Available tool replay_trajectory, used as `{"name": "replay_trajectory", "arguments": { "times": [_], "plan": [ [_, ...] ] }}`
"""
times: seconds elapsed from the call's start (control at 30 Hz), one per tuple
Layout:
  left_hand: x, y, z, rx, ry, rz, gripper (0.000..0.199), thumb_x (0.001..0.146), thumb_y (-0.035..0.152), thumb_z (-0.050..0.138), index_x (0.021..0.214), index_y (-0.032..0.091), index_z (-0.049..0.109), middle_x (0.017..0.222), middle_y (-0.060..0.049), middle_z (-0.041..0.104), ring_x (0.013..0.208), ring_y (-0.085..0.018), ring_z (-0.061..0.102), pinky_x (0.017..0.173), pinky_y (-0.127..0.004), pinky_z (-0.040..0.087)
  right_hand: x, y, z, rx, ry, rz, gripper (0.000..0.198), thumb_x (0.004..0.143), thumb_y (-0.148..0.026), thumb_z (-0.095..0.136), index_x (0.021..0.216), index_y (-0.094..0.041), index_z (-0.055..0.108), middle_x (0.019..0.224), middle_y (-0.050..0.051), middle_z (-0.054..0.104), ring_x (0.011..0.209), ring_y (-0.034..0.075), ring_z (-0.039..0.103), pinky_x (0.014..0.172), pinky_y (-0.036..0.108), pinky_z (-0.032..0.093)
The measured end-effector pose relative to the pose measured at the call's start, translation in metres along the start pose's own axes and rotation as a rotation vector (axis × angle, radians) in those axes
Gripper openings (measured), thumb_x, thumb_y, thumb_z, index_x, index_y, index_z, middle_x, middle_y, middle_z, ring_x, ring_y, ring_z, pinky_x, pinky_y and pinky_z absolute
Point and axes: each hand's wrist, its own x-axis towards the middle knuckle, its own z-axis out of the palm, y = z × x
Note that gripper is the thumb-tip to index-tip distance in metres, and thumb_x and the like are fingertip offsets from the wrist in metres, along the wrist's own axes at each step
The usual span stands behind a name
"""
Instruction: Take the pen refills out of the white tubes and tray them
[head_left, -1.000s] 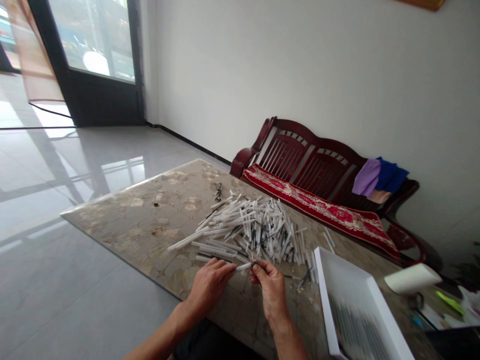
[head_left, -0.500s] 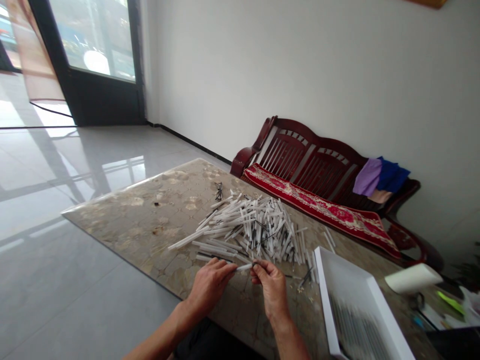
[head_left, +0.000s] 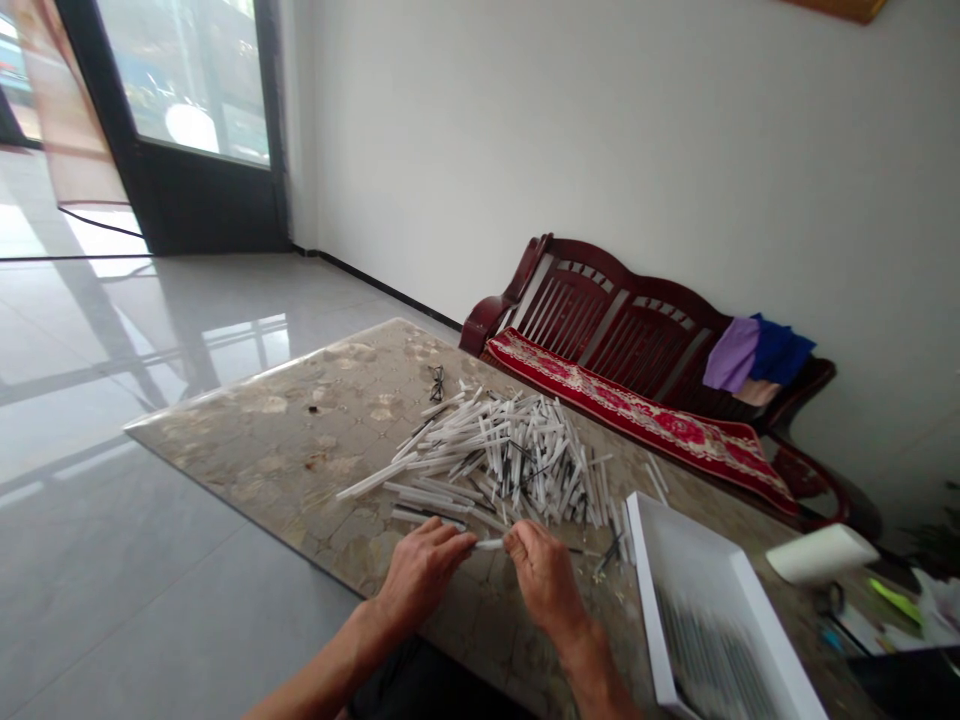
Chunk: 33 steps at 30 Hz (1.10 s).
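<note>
While beside the tube pile (head_left: 525, 450), white box (head_left: 694, 555).

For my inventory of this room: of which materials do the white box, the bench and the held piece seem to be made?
White box: probably matte cardboard, judging by its thin, straight, plain walls.
Bench: likely varnished wood; dark red-brown, glossy, with slats.
Held piece: perhaps plastic, pale, but too small and partly hidden to be sure.

curled left fingers (head_left: 456, 543) near right fingers (head_left: 521, 541)
</note>
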Motion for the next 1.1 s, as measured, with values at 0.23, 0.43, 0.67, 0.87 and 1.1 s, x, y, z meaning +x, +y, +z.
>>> {"name": "replay_trajectory", "arguments": {
  "times": [0.23, 0.43, 0.67, 0.87, 1.1],
  "plan": [
    [0.001, 0.001, 0.000, 0.038, -0.074, 0.038, 0.021, 0.095, 0.015, 0.051, 0.092, 0.024, 0.069, 0.072, 0.000, 0.067, 0.069, -0.018, 0.056, 0.062, -0.028, 0.039, -0.011, 0.001, -0.005, 0.016, -0.110, 0.066, 0.035, 0.098, -0.044, 0.046, 0.077, -0.024, 0.066, 0.071, 0.001, 0.066, 0.067, 0.017, 0.060, 0.063, 0.025, 0.035],
    [0.001, 0.002, 0.001, 0.004, -0.112, 0.095, 0.017, 0.096, 0.018, 0.053, 0.093, 0.024, 0.069, 0.071, 0.000, 0.065, 0.069, -0.018, 0.054, 0.060, -0.028, 0.037, -0.020, 0.003, 0.000, -0.036, -0.024, 0.119, 0.045, 0.097, -0.049, 0.045, 0.063, -0.023, 0.060, 0.060, 0.001, 0.062, 0.058, 0.016, 0.056, 0.059, 0.026, 0.032],
    [0.002, 0.001, 0.000, 0.005, -0.144, 0.070, 0.016, 0.096, 0.018, 0.054, 0.092, 0.023, 0.069, 0.072, 0.000, 0.066, 0.070, -0.019, 0.053, 0.060, -0.028, 0.036, -0.025, 0.004, -0.004, -0.048, -0.075, 0.058, 0.045, 0.099, -0.055, 0.038, 0.084, -0.022, 0.064, 0.076, 0.002, 0.069, 0.072, 0.017, 0.064, 0.064, 0.023, 0.040],
    [0.002, 0.003, 0.001, -0.015, -0.191, 0.121, 0.016, 0.096, 0.018, 0.055, 0.091, 0.023, 0.069, 0.071, 0.000, 0.065, 0.070, -0.018, 0.054, 0.061, -0.028, 0.036, -0.034, 0.008, 0.004, -0.152, -0.048, 0.140, 0.059, 0.102, -0.053, 0.027, 0.061, -0.023, 0.057, 0.051, 0.001, 0.060, 0.050, 0.015, 0.058, 0.052, 0.025, 0.035],
    [0.002, 0.001, 0.003, -0.025, -0.196, 0.140, 0.017, 0.097, 0.019, 0.053, 0.096, 0.023, 0.069, 0.073, 0.000, 0.066, 0.071, -0.019, 0.054, 0.062, -0.029, 0.035, -0.039, 0.008, 0.004, -0.177, 0.014, 0.016, 0.048, 0.103, -0.050, 0.032, 0.076, -0.023, 0.061, 0.069, 0.002, 0.068, 0.066, 0.016, 0.065, 0.060, 0.023, 0.040]
  ]
}}
